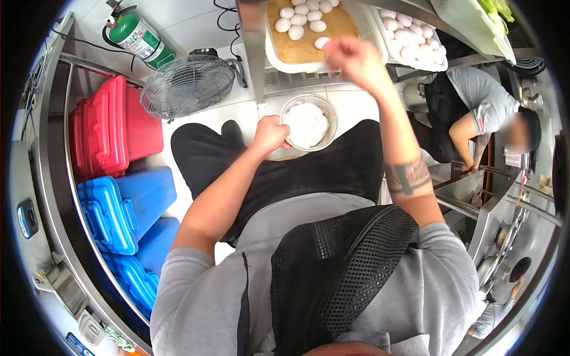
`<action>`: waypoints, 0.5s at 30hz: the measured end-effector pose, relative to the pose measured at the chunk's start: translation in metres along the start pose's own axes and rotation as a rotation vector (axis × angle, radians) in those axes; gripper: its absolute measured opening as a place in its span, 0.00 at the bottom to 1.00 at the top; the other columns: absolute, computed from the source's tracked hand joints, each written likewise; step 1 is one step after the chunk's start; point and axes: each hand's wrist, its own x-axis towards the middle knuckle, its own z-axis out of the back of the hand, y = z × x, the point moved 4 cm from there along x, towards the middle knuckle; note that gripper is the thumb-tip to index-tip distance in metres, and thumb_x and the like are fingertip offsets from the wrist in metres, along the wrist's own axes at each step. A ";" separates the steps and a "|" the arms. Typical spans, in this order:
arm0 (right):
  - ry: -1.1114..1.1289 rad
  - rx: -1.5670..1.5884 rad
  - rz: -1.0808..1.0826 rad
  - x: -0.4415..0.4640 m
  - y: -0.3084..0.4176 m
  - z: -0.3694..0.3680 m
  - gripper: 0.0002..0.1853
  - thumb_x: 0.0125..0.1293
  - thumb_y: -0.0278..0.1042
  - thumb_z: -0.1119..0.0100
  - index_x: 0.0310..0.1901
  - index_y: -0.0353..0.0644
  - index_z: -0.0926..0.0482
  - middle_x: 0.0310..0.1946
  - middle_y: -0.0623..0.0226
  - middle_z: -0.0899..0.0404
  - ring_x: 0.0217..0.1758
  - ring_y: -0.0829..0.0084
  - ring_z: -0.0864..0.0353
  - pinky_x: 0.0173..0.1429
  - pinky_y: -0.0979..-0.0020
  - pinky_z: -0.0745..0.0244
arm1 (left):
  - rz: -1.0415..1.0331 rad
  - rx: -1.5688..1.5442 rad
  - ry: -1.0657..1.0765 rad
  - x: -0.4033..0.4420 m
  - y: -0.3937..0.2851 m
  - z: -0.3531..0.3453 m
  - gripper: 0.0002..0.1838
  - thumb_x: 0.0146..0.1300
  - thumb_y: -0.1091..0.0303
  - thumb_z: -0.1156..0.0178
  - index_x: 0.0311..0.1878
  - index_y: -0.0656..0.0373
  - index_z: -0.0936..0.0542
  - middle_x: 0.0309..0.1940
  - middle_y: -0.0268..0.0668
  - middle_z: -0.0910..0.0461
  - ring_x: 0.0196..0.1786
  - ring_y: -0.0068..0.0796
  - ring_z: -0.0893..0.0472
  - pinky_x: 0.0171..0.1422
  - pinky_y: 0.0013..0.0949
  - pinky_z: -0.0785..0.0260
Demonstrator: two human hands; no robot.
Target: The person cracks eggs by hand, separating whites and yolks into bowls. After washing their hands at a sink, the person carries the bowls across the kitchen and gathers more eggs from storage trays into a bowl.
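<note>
My left hand [272,134] grips the rim of a round metal bowl [334,123], which holds several white eggs [307,123]. The bowl is between my knees. My right hand [350,59], blurred by motion, is over the front right edge of a white tray [288,66] with a brown liner. Its fingers are bent and touch or nearly touch a white egg [322,43]; whether they hold anything is too smeared to tell. Several more eggs [300,16] lie at the back of this tray.
A second white tray [442,64] of eggs stands at right. On the left are a fan [189,86], a fire extinguisher [139,37], red bins [104,130] and blue bins [122,207]. A co-worker [484,95] bends over at right, beside metal shelving [463,193].
</note>
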 end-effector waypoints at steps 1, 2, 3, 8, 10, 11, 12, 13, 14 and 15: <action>-0.089 -0.221 0.085 0.029 -0.003 0.006 0.22 0.64 0.43 0.36 0.56 0.42 0.15 0.42 0.54 0.10 0.51 0.59 0.11 0.56 0.60 0.17 | -0.003 -0.007 -0.015 0.004 0.004 0.001 0.10 0.59 0.80 0.43 0.41 0.77 0.19 0.34 0.50 0.15 0.28 0.38 0.13 0.29 0.35 0.15; -0.183 -0.442 0.168 0.064 -0.012 0.010 0.25 0.63 0.46 0.35 0.59 0.43 0.16 0.44 0.54 0.11 0.52 0.57 0.11 0.57 0.59 0.17 | -0.008 -0.011 -0.028 0.008 0.006 0.003 0.09 0.58 0.80 0.43 0.37 0.77 0.19 0.31 0.52 0.15 0.25 0.40 0.13 0.28 0.36 0.16; -0.231 -0.623 0.204 0.120 -0.048 0.002 0.29 0.62 0.48 0.34 0.63 0.45 0.20 0.49 0.53 0.12 0.51 0.57 0.11 0.55 0.60 0.16 | -0.011 -0.006 -0.027 0.012 0.005 0.004 0.09 0.58 0.80 0.43 0.37 0.77 0.19 0.31 0.52 0.15 0.25 0.40 0.13 0.28 0.36 0.16; -0.143 -0.667 -0.140 0.155 -0.071 -0.035 0.32 0.66 0.43 0.33 0.69 0.46 0.30 0.50 0.60 0.16 0.43 0.61 0.13 0.38 0.65 0.13 | -0.014 0.086 0.001 0.020 0.006 0.004 0.09 0.59 0.80 0.42 0.40 0.77 0.18 0.34 0.48 0.15 0.27 0.36 0.14 0.27 0.34 0.16; -0.341 -0.998 0.315 0.175 -0.081 -0.040 0.28 0.68 0.35 0.34 0.69 0.44 0.24 0.63 0.55 0.20 0.58 0.58 0.15 0.59 0.63 0.17 | -0.014 0.061 0.001 0.013 -0.003 0.003 0.09 0.59 0.81 0.41 0.40 0.77 0.18 0.34 0.49 0.15 0.26 0.36 0.14 0.27 0.34 0.16; -0.149 -0.947 0.142 0.144 -0.040 -0.032 0.29 0.69 0.39 0.38 0.71 0.46 0.27 0.66 0.52 0.22 0.64 0.49 0.19 0.67 0.55 0.22 | -0.022 0.063 -0.003 0.012 -0.007 0.002 0.09 0.59 0.81 0.41 0.40 0.77 0.18 0.34 0.49 0.15 0.26 0.36 0.14 0.27 0.34 0.16; -0.142 -0.952 0.147 0.133 -0.023 -0.026 0.29 0.69 0.39 0.38 0.71 0.46 0.27 0.66 0.52 0.22 0.64 0.49 0.19 0.67 0.55 0.22 | -0.032 0.065 -0.007 0.011 -0.009 0.002 0.09 0.59 0.81 0.41 0.41 0.77 0.19 0.34 0.49 0.15 0.26 0.36 0.14 0.27 0.34 0.16; -0.197 -0.818 0.097 0.127 -0.013 -0.017 0.31 0.68 0.40 0.36 0.71 0.47 0.28 0.66 0.52 0.22 0.64 0.51 0.20 0.67 0.55 0.23 | -0.034 0.058 -0.010 0.014 -0.008 0.003 0.09 0.59 0.81 0.41 0.41 0.77 0.19 0.34 0.49 0.15 0.26 0.36 0.14 0.27 0.34 0.16; -0.250 -0.681 0.046 0.121 -0.008 -0.009 0.33 0.66 0.41 0.34 0.72 0.48 0.30 0.66 0.52 0.22 0.65 0.53 0.20 0.66 0.54 0.24 | -0.026 0.064 -0.009 0.018 -0.006 0.004 0.09 0.59 0.81 0.42 0.41 0.77 0.19 0.34 0.49 0.15 0.26 0.36 0.14 0.27 0.34 0.16; -0.247 -0.682 0.048 0.114 -0.002 -0.005 0.33 0.66 0.41 0.34 0.72 0.48 0.30 0.66 0.52 0.22 0.65 0.53 0.20 0.66 0.54 0.24 | -0.016 0.072 -0.006 0.018 -0.005 0.005 0.09 0.59 0.81 0.42 0.41 0.77 0.19 0.35 0.49 0.15 0.26 0.36 0.14 0.27 0.34 0.16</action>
